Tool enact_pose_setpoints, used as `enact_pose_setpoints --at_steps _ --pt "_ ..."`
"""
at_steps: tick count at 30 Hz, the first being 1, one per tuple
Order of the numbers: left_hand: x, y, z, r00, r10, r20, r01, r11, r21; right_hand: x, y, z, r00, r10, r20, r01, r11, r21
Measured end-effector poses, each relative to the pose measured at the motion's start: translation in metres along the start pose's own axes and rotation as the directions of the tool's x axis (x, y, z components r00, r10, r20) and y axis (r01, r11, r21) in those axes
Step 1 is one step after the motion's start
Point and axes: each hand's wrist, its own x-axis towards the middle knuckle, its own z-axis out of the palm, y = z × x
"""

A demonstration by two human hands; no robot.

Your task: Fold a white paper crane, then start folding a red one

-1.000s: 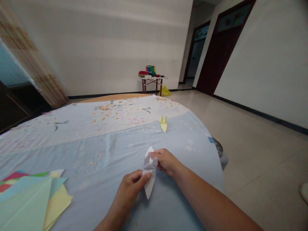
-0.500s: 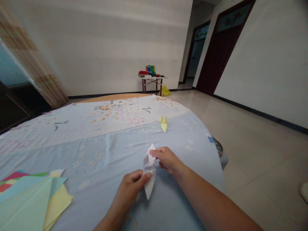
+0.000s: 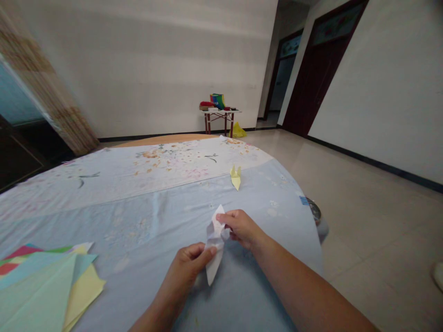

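A folded white paper [image 3: 215, 267], long and pointed at both ends, is held above the blue part of the tablecloth. My left hand [image 3: 192, 263] pinches its lower left side, thumb on top. Closed on the upper right side, my right hand [image 3: 241, 227] presses its thumb near the top point; its other fingers are partly hidden behind the paper. A small side flap sticks out by the right fingers. Farther back on the cloth stands a folded yellow paper figure [image 3: 236, 179] with two upright points, touched by neither hand.
Coloured paper sheets [image 3: 38, 286] lie in a loose pile at the table's left front. A floral tablecloth [image 3: 166, 161] covers the round table. Beyond its right edge is a stool-like object [image 3: 322, 228]. A small side table [image 3: 221, 112] with bags stands by the wall.
The lower tip of the white paper has swung slightly left and up. Both hands keep their hold, with the left hand shifted a little.
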Motion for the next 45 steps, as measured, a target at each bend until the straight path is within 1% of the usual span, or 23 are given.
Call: enact_pose_setpoints --at_steps 6,10,12,14,22,30,36,40,45 --pt "0.000 0.002 -0.003 1.000 -0.010 0.011 0.010 1.000 -0.016 0.000 0.001 -0.001 1.000 -0.012 0.024 0.011 1.000 0.016" --pt "0.001 0.002 -0.005 0.997 -0.044 0.067 0.046 0.999 -0.026 -0.001 0.000 0.000 0.999 -0.013 0.041 0.012 1.000 0.020" --pt "0.001 0.003 -0.006 0.996 -0.056 0.068 0.059 0.998 -0.037 -0.001 -0.001 0.000 0.999 -0.013 0.050 0.012 1.000 0.020" --pt "0.000 0.004 -0.006 0.997 -0.056 0.059 0.059 0.997 -0.055 -0.001 -0.001 0.000 0.998 -0.012 0.056 0.011 1.000 0.017" --pt "-0.005 0.014 -0.004 0.993 -0.059 0.100 0.069 0.992 -0.105 -0.001 0.001 -0.001 0.997 -0.002 0.075 0.001 1.000 0.016" --pt "0.001 0.005 -0.005 0.994 -0.065 0.083 0.073 0.993 -0.092 -0.001 -0.001 -0.001 0.998 0.000 0.055 -0.001 1.000 0.009" --pt "0.003 0.002 -0.002 0.999 -0.032 0.025 0.035 0.991 -0.126 0.000 0.001 0.001 0.999 -0.042 0.007 0.042 0.999 -0.031" --pt "0.001 0.004 -0.002 0.999 -0.021 0.036 0.025 0.990 -0.136 0.000 0.001 0.004 0.999 -0.041 -0.004 0.041 0.998 -0.056" --pt "-0.004 0.012 0.000 1.000 -0.006 0.023 0.009 0.992 -0.130 -0.001 0.001 0.003 0.998 -0.062 -0.011 0.061 0.996 -0.058"
